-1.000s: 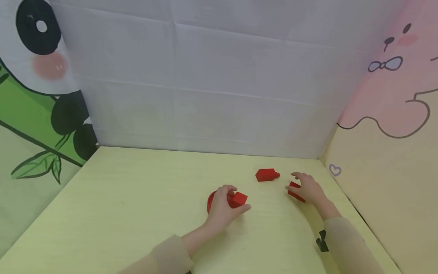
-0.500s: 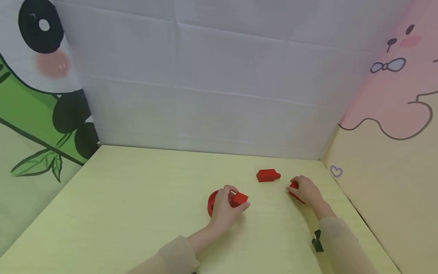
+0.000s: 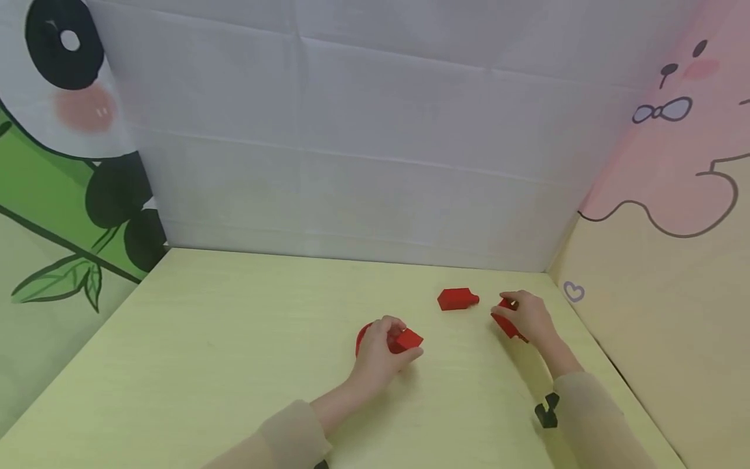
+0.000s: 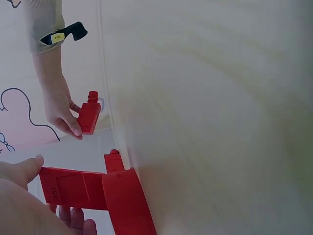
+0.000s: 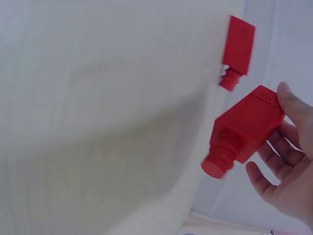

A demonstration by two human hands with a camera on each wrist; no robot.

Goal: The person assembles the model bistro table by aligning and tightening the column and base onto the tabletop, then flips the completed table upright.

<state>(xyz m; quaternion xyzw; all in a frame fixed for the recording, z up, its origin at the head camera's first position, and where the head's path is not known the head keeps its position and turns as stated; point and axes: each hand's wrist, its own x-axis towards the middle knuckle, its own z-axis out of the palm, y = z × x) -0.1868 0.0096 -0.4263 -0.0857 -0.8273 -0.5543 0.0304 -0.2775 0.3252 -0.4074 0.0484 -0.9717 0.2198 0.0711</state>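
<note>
The red bottle-shaped block (image 5: 249, 120) is in the right hand (image 3: 530, 319), tilted and apparently clear of the worktop (image 3: 234, 339) near its right side. Half a second ago it lay lower and was largely covered by the fingers; now more of it shows in the head view, its narrow neck pointing back toward the person.

That hand pinches the block at the end away from the neck, thumb on one edge and fingers behind; one lower finger stands apart from it.

The left hand (image 3: 375, 358) has barely moved. It grips a flat red plate (image 4: 71, 188) marked 151, thumb at one edge and fingers curled below; a curved red piece (image 4: 128, 203) adjoins the plate. The second red block (image 3: 457, 299) lies on the worktop, beyond and between both hands, in the same spot as before.
</note>
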